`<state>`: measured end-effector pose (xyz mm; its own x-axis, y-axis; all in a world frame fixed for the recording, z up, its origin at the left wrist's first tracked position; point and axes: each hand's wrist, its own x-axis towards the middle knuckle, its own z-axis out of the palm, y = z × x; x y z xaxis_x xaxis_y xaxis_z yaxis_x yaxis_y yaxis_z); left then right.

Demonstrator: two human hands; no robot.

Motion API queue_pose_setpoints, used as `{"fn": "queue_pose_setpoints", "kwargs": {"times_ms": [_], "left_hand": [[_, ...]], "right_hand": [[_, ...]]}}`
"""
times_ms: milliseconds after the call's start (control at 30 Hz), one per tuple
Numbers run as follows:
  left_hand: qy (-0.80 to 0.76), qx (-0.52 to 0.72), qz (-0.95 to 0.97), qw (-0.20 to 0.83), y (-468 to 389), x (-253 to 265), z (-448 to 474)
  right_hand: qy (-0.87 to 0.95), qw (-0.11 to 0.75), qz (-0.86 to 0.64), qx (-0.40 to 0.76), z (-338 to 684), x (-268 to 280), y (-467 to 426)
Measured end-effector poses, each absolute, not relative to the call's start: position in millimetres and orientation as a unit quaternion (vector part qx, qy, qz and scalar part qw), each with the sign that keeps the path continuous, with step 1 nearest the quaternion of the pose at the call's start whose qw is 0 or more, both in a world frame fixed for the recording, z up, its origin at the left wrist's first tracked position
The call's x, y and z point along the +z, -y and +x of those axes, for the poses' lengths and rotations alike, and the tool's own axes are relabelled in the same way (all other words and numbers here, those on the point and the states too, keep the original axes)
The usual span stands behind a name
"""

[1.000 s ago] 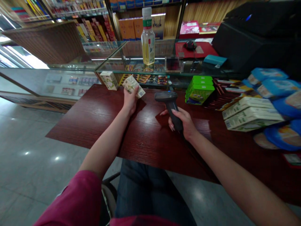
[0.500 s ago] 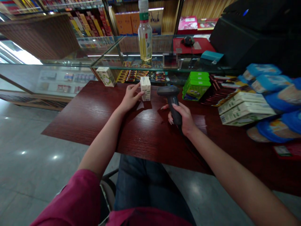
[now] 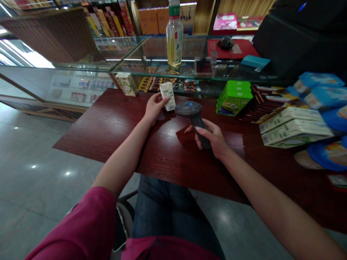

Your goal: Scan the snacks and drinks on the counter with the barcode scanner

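My left hand (image 3: 156, 105) grips a small white drink carton (image 3: 168, 97) by its side, and the carton leans with a barcode showing near its lower edge. In my right hand (image 3: 210, 135) is a dark barcode scanner (image 3: 189, 109), its head pointed left toward the carton and a blue light lit on top. Fingers wrap round the scanner's handle. A second carton (image 3: 126, 85) of the same look stands at the back left of the dark red wooden desk (image 3: 114, 124).
Behind the desk is a glass display case (image 3: 130, 59) with a bottle (image 3: 174, 39) on top. To the right are green packs (image 3: 234, 98), more cartons (image 3: 295, 128) and blue-lidded tubs (image 3: 329, 155). A black machine (image 3: 298, 39) stands at the back right.
My left hand has tilted the carton, which stood upright before. The scanner's head has come closer to it. The whole view has shifted slightly.
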<state>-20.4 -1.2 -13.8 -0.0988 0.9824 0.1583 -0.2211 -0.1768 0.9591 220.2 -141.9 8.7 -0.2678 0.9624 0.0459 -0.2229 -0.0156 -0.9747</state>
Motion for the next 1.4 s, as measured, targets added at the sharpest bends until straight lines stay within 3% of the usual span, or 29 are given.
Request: {"fn": "queue_pose_setpoints", "kwargs": {"times_ms": [200,467,600,833,1067,1267,1400], "left_hand": [[-0.436,0.629,0.459,0.452,-2,-17,-13],[-0.371,0.548,0.462,0.591,7,-1,-44],[-0.364,0.52,0.478,0.607,15,11,-66],[-0.388,0.597,0.48,0.513,22,3,-42],[-0.458,0.663,0.52,0.284,14,-9,1],[-0.465,0.674,0.492,0.296,12,-4,-25],[-0.521,0.692,0.432,0.25,8,-8,-79]], "right_hand": [[0.526,0.469,-0.366,0.607,218,10,142],[0.481,0.518,-0.389,0.591,221,12,140],[0.46,0.544,-0.396,0.579,224,9,136],[0.456,0.538,-0.392,0.591,221,10,137],[0.46,0.532,-0.4,0.588,222,10,137],[0.459,0.538,-0.407,0.579,224,8,137],[0.451,0.526,-0.417,0.589,224,10,138]]}}
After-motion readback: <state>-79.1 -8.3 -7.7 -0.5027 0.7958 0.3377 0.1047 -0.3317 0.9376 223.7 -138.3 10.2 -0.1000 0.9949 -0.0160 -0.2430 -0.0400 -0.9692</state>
